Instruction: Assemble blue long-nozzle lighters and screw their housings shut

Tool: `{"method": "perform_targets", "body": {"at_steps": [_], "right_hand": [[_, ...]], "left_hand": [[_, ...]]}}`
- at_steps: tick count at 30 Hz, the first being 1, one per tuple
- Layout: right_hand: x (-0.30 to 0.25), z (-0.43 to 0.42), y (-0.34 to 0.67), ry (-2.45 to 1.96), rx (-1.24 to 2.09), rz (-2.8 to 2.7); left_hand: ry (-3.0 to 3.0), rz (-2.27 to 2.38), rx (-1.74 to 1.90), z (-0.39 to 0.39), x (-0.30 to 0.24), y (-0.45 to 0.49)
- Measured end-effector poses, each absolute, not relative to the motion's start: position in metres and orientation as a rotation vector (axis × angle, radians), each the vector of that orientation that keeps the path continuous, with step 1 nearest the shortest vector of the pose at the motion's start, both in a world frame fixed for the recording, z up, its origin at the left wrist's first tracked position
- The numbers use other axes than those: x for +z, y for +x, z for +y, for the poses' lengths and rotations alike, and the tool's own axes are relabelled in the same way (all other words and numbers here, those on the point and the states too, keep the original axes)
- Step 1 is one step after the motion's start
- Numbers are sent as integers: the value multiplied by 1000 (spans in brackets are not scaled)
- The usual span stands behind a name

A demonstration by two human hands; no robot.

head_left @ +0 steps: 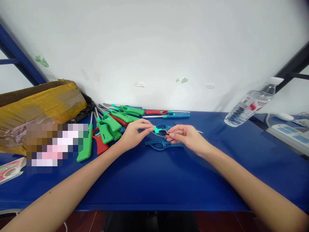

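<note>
My left hand (134, 133) pinches a small teal plastic part (156, 130) just above the blue table (154, 180). My right hand (184, 135) pinches a thin wire with a small black piece (166, 133) that joins the teal part. Under the hands lie two blue lighter handle shells (161, 145), one nearer me and one behind the fingers. Both hands are closed in a pinch and almost touch each other.
A heap of green, red and blue long-nosed lighters (111, 124) lies left of the hands. A taped cardboard box (36, 106) stands at far left. A clear water bottle (251, 104) lies tilted at right, with a white power strip (287, 133) beyond it.
</note>
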State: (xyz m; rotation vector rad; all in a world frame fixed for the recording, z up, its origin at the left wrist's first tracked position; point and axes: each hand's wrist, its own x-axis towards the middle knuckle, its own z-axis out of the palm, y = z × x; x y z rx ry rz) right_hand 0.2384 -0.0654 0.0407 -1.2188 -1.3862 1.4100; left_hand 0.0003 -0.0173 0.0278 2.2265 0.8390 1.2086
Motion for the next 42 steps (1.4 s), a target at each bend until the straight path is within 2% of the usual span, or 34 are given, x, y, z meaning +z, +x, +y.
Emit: {"method": "perform_targets", "body": {"at_steps": [5,15,42], "right_hand": [[43,-65,239,-1218,1400,-1384],[44,-66,238,-1219,1391,-1363],[36,-73,258,-1156,1339,-1459]], "left_hand": [[1988,1006,1417,-10,30,-3],[2261,907,1175,-22,31,1],[2380,930,1232,-31,17,14]]}}
